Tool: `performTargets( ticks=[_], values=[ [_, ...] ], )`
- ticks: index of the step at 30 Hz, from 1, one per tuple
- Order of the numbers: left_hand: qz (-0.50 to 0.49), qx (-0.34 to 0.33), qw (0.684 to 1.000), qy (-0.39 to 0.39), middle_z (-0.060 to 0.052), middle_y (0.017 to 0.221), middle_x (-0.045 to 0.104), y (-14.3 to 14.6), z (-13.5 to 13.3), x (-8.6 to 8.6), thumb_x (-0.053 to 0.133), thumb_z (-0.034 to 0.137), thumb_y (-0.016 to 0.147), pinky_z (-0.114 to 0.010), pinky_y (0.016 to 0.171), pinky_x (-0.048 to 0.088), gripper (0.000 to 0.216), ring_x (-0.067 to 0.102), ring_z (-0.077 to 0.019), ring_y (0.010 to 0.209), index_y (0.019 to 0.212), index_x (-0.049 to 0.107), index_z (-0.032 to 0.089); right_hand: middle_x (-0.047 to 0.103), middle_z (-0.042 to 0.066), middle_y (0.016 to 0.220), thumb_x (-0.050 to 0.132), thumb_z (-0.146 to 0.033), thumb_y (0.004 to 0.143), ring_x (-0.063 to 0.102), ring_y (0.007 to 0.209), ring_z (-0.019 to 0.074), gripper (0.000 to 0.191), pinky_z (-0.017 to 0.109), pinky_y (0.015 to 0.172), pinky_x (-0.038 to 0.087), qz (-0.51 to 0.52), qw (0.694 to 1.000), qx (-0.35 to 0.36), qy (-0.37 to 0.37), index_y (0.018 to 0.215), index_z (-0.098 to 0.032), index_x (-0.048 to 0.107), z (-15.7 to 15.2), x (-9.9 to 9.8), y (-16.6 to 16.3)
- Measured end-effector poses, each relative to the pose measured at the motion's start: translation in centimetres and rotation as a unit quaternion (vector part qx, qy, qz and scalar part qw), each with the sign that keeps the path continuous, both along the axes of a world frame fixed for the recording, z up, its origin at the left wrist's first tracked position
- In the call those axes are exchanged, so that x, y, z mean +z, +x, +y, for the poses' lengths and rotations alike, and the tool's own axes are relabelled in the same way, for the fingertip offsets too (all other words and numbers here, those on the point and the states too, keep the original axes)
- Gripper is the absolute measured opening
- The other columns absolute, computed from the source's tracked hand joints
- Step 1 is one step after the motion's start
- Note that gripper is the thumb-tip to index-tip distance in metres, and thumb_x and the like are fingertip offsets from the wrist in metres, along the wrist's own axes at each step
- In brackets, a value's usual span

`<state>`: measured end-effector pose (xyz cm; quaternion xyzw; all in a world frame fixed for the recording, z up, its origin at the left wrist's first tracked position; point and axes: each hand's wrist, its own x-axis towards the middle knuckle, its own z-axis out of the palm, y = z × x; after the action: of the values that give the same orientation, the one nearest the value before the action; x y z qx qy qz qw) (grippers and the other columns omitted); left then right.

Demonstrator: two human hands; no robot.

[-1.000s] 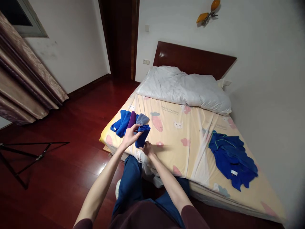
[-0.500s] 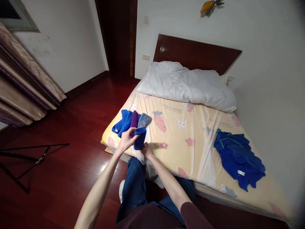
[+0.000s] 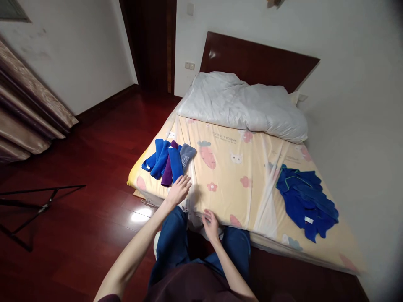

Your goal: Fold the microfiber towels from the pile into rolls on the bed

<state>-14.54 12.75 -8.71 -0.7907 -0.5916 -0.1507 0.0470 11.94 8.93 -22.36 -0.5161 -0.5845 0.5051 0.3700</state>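
Note:
A row of several rolled cloths [image 3: 168,160], blue, purple and grey, lies side by side on the yellow patterned bed sheet [image 3: 239,176] near the bed's left corner. My left hand [image 3: 179,189] hovers just below that row with fingers spread and holds nothing. My right hand [image 3: 210,223] rests open at the bed's near edge, fingers apart, empty. A loose heap of blue cloths [image 3: 305,202] lies on the right side of the bed.
A white duvet [image 3: 242,107] is bunched against the dark wooden headboard [image 3: 261,63]. Red wooden floor [image 3: 88,176] surrounds the bed. A black folding stand [image 3: 28,209] sits at the left. Curtains [image 3: 28,113] hang at the far left, and a dark doorway [image 3: 151,42] stands behind.
The rolled blue cloth held in both hands now lies in the row on the bed. Both hands have let go and drawn back, the right one to the bed's edge.

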Motion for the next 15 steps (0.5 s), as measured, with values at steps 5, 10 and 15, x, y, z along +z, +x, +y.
performTargets(
  ticks=[5, 10, 15],
  values=[
    [0.091, -0.012, 0.993, -0.075, -0.014, 0.121, 0.067, -0.8, 0.9, -4.9, 0.058, 0.008, 0.083, -0.048, 0.116, 0.033, 0.025, 0.050, -0.0280, 0.130, 0.103, 0.070, 0.014, 0.073, 0.015, 0.103, 0.068, -0.056, 0.078, 0.069, 0.098, 0.0287, 0.044, 0.041, 0.086, 0.056, -0.028, 0.995, -0.033, -0.095, 0.097, -0.017, 0.071, -7.6, -1.2, 10.4],
    [0.116, -0.016, 0.990, -0.081, -0.014, 0.114, 0.067, -2.2, 0.6, -4.1, 0.054, 0.004, 0.083, -0.048, 0.114, 0.033, 0.030, 0.055, -0.0273, 0.122, 0.102, 0.073, 0.016, 0.074, 0.014, 0.096, 0.071, -0.063, 0.072, 0.071, 0.086, 0.0305, 0.050, 0.043, 0.077, 0.057, 0.040, 0.987, -0.072, -0.138, 0.095, -0.019, 0.072, -8.6, -0.7, 13.2],
    [0.108, 0.044, 0.987, -0.115, -0.019, 0.132, 0.059, -1.1, -1.4, -3.8, 0.047, 0.000, 0.080, -0.059, 0.112, 0.030, 0.044, 0.045, -0.0348, 0.134, 0.113, 0.071, 0.016, 0.074, 0.011, 0.084, 0.075, -0.060, 0.068, 0.070, 0.079, 0.0326, 0.039, 0.048, 0.076, 0.055, 0.038, 0.991, -0.012, -0.130, 0.084, -0.024, 0.073, -8.0, -0.5, 12.4]
  ],
)
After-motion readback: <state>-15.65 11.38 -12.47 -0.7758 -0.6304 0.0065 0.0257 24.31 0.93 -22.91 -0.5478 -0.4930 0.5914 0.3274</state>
